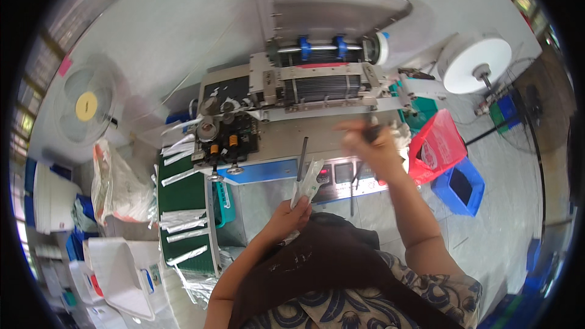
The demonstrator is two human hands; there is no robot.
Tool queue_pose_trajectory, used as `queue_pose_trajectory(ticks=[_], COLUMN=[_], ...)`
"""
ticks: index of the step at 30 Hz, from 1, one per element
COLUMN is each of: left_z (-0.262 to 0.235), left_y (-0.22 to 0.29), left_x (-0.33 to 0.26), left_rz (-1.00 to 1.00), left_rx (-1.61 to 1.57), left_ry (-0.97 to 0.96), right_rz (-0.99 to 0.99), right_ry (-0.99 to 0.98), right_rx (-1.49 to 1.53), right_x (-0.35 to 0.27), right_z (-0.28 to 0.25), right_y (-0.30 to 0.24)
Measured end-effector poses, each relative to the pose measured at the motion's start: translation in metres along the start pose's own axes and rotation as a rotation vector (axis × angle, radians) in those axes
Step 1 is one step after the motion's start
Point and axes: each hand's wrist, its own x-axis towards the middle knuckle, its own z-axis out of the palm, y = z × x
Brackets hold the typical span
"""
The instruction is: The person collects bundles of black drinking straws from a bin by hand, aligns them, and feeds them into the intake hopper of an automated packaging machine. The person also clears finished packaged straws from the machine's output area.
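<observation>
My left hand (295,215) is closed around the lower end of a clear plastic wrapper (311,181), in front of my apron. A slim dark grey stick (303,159) rises beside the wrapper; whether it sits inside is unclear. Over the front of the machine bench, my right hand (378,149) is smeared by motion. Something dark (370,133) shows at its fingers, too blurred to name. Behind it stands the wrapping machine (323,88), with a film strip running along its front. A control panel with a red display (324,175) lies just beyond the wrapper.
Left of the machine, a green conveyor belt (173,198) carries several slim white wrapped packs. A blue bin (466,192) and a red plastic bag (440,146) stand at the right. A large white film reel (475,63) is farther back. At far left is a fan (85,106).
</observation>
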Motion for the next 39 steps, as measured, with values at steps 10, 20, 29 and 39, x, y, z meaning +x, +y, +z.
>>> queue_pose_trajectory(ticks=[10, 20, 29, 39], left_z=[0.025, 0.009, 0.111, 0.107], left_y=[-0.018, -0.061, 0.078, 0.040], left_x=[0.050, 0.068, 0.101, 0.137], left_rz=[-0.059, -0.111, 0.448, 0.167], left_rx=[0.181, 0.474, 0.665, 0.505], left_ry=[-0.242, 0.193, -0.087, -0.205], right_rz=[0.150, -0.113, 0.164, 0.179], right_ry=[0.054, 1.145, 0.678, 0.488], right_rx=[-0.015, -0.006, -0.021, 0.181], right_x=[-0.027, -0.118, -0.088, -0.027], right_z=[-0.036, -0.210, -0.175, -0.103], right_y=[0.021, 0.000, 0.047, 0.086])
